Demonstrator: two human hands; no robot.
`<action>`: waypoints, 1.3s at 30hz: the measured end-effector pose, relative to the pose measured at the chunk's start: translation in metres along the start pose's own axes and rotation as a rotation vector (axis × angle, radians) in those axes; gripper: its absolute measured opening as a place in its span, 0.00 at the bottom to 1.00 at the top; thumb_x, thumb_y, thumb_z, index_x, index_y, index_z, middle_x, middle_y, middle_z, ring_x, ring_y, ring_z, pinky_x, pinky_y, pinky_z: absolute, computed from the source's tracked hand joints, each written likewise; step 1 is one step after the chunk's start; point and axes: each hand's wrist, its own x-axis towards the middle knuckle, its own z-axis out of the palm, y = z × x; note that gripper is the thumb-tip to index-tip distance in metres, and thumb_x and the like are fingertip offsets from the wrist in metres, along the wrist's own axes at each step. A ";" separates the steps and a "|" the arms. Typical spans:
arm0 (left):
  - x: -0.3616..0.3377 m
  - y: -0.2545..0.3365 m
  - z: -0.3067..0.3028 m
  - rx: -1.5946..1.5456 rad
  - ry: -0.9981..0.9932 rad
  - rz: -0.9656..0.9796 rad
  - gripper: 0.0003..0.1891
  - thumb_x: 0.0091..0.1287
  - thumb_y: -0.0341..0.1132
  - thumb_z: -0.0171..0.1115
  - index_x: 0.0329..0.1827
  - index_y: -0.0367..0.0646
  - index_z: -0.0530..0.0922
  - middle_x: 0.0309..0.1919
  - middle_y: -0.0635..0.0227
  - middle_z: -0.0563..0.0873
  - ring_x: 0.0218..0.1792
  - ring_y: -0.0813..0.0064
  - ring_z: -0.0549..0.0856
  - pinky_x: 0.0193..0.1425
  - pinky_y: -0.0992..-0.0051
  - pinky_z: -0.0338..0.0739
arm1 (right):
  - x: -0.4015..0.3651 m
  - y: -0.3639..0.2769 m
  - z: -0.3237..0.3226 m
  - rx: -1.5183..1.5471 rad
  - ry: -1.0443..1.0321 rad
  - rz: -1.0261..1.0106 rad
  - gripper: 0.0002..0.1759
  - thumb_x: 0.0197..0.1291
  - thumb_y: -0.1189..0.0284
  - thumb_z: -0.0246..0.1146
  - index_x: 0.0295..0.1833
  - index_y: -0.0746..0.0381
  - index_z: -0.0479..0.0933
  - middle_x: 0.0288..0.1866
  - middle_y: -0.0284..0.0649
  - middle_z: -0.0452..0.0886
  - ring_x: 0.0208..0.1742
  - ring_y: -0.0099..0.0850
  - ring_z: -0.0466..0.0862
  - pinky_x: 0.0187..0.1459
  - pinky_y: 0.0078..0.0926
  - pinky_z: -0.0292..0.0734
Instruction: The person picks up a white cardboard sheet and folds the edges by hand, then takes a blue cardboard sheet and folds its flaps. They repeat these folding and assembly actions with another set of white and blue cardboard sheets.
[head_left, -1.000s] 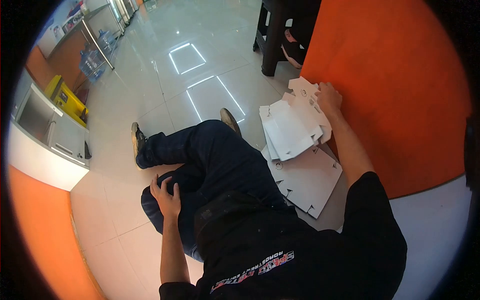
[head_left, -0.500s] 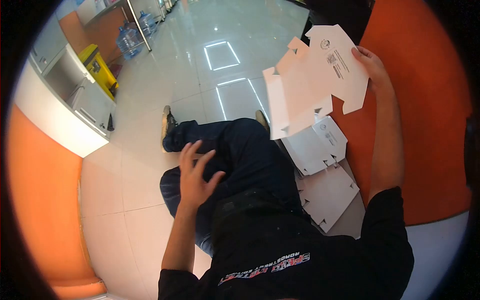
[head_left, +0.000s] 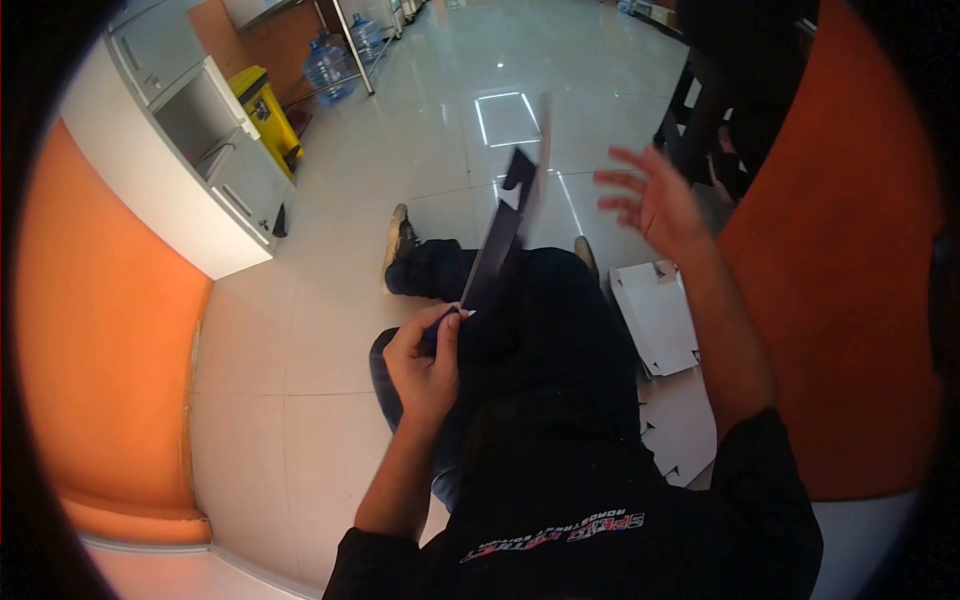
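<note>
My left hand pinches the lower edge of a dark-faced cardboard sheet above my lap. The sheet is seen nearly edge-on, its far end blurred, with a notch near the top. To its right, my right hand is raised with fingers spread, touching nothing and slightly blurred. Below that hand, flat white cardboard pieces with cut slots lie beside my right leg. Another white piece lies nearer to my body, partly covered by my arm and shirt.
An orange surface rises at the right, with dark furniture beyond it. At the left stand a white cabinet, a yellow bin and water bottles. Pale tiled floor lies around my legs.
The sheet has passed from my right hand to my left and turned from its white printed face to nearly edge-on. My right hand has let go. The view has shifted right.
</note>
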 end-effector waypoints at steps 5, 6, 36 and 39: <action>-0.013 -0.011 0.010 -0.484 0.070 -0.374 0.09 0.78 0.34 0.64 0.52 0.37 0.82 0.43 0.68 0.90 0.43 0.79 0.87 0.52 0.77 0.81 | -0.057 0.087 0.071 -0.598 -0.125 -0.097 0.34 0.68 0.62 0.71 0.75 0.57 0.68 0.65 0.39 0.77 0.49 0.29 0.85 0.39 0.22 0.82; -0.017 -0.012 0.011 -0.592 0.060 -0.511 0.10 0.78 0.36 0.64 0.52 0.38 0.82 0.42 0.69 0.89 0.42 0.79 0.87 0.54 0.78 0.80 | -0.072 0.094 0.086 -0.673 -0.188 -0.210 0.37 0.63 0.62 0.75 0.74 0.58 0.69 0.64 0.41 0.76 0.52 0.32 0.85 0.43 0.26 0.83; 0.006 0.019 0.005 -0.764 -0.179 -0.297 0.13 0.74 0.21 0.65 0.60 0.34 0.82 0.49 0.61 0.91 0.46 0.76 0.90 0.49 0.75 0.85 | -0.099 0.067 0.109 -1.292 -0.162 -1.154 0.22 0.55 0.64 0.77 0.57 0.51 0.88 0.67 0.46 0.83 0.61 0.41 0.88 0.48 0.32 0.81; 0.002 0.022 0.010 -0.748 -0.139 -0.249 0.13 0.74 0.20 0.64 0.59 0.34 0.82 0.49 0.63 0.91 0.45 0.78 0.89 0.47 0.78 0.83 | -0.101 0.072 0.113 -1.238 -0.145 -1.090 0.21 0.56 0.65 0.77 0.58 0.52 0.88 0.69 0.49 0.81 0.64 0.44 0.85 0.54 0.35 0.79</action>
